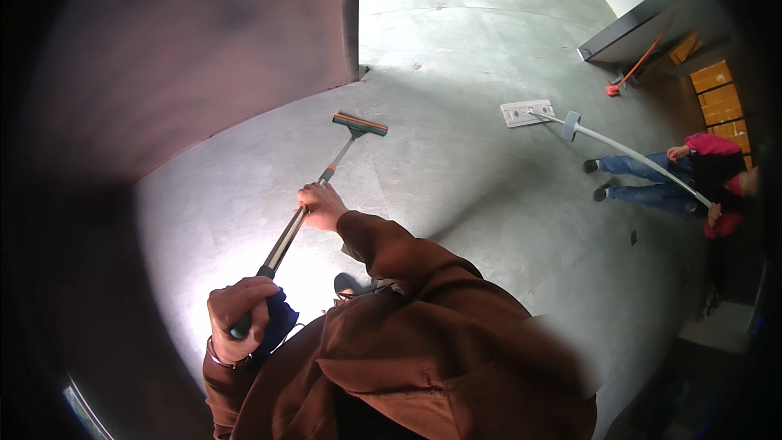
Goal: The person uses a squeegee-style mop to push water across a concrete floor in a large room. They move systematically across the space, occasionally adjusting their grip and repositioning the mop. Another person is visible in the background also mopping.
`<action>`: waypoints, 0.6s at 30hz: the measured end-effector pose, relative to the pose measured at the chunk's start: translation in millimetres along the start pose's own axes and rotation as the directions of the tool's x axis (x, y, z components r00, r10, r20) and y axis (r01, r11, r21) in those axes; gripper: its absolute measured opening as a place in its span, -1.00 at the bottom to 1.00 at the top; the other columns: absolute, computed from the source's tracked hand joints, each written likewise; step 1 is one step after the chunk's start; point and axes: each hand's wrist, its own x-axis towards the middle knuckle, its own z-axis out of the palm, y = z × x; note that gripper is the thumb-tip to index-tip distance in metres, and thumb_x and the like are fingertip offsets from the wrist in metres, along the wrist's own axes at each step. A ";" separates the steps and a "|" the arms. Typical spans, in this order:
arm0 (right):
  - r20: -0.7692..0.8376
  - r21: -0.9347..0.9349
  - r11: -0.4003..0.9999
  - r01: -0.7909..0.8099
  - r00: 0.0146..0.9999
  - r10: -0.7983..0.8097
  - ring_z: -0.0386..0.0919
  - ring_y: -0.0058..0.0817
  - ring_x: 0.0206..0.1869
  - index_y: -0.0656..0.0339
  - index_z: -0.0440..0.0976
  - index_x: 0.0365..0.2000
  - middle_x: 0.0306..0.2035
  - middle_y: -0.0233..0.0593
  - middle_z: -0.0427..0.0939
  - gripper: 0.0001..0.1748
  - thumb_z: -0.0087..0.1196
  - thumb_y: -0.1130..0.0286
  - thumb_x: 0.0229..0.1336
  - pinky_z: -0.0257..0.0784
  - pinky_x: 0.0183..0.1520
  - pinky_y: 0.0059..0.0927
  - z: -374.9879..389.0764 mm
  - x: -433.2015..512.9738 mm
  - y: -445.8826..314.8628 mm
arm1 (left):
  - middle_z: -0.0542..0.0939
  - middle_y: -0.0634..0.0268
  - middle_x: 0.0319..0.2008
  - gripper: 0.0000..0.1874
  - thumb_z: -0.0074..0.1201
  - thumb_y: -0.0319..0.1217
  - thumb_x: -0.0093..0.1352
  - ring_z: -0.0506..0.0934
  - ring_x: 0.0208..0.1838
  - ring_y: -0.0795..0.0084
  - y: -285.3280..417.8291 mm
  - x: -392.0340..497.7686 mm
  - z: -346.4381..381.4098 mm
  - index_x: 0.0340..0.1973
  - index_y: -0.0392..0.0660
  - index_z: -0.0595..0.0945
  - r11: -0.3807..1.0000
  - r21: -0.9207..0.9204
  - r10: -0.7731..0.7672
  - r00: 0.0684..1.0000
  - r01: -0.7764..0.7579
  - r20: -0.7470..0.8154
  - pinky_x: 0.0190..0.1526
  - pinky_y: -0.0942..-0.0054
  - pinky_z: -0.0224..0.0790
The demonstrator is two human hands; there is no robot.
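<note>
A long-handled floor squeegee (360, 124), its head dark green with an orange strip, lies ahead of me at the grey floor. Its telescopic metal pole (287, 235) slants back towards my body. My left hand (238, 318) is wrapped around the dark grip at the pole's near end; a bracelet circles that wrist. Farther up, my right hand (321, 205) holds the pole below an orange-and-grey collar (328, 172). Whether the squeegee's edge touches the floor is hard to tell. Both of my sleeves are brown.
A tall dark panel (244, 30) rises at the left. On the right, another person (647, 177) holds a white flat mop (526, 113) by its long pole. Behind are cardboard boxes (721, 104), an orange-handled tool (641, 61) and a dark partition (641, 12).
</note>
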 end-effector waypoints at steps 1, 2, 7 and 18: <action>-0.013 0.051 0.997 0.058 0.998 -0.058 0.56 -0.11 -0.06 0.13 0.50 -0.43 -0.34 -0.21 0.60 -0.75 0.27 0.20 0.13 0.33 0.08 0.00 -0.5 -2.1 -1.8 | 0.72 0.03 -0.37 -0.74 0.04 -0.55 0.20 0.71 -0.41 0.24 -1.4 2.8 -3.9 -0.23 -0.33 0.70 0.999 -0.016 0.035 0.999 -0.035 -0.016 -0.28 0.43 0.57; -0.025 0.016 0.998 0.062 0.998 -0.062 0.55 -0.12 -0.08 0.12 0.46 -0.43 -0.34 -0.23 0.59 -0.78 0.26 0.25 0.14 0.34 0.05 -0.04 -0.3 -7.4 -2.7 | 0.72 0.04 -0.38 -0.74 0.05 -0.53 0.20 0.71 -0.42 0.24 -3.3 4.9 -8.2 -0.23 -0.33 0.70 0.998 -0.057 0.035 0.999 -0.034 0.014 -0.29 0.43 0.57; -0.105 -0.044 0.995 -0.085 0.991 0.080 0.54 -0.05 -0.26 0.16 0.39 -0.60 -0.51 -0.20 0.57 -0.70 0.25 0.32 0.13 0.41 -0.06 -0.05 -1.4 -32.3 9.6 | 0.72 0.06 -0.38 -0.71 0.12 -0.48 0.16 0.69 -0.44 0.27 -28.9 17.3 -30.5 -0.23 -0.34 0.71 0.972 -0.228 -0.028 0.990 0.059 0.138 -0.29 0.46 0.54; 0.010 -0.051 0.990 -0.133 0.991 0.134 0.58 -0.07 -0.15 0.12 0.53 -0.56 -0.43 -0.20 0.62 -0.78 0.20 0.27 0.14 0.42 0.02 -0.04 -38.2 -55.6 48.2 | 0.73 0.06 -0.39 -0.74 0.00 -0.55 0.20 0.67 -0.43 0.34 -2.4 33.8 25.3 -0.26 -0.33 0.71 0.976 -0.152 -0.146 0.987 0.154 0.065 -0.29 0.46 0.53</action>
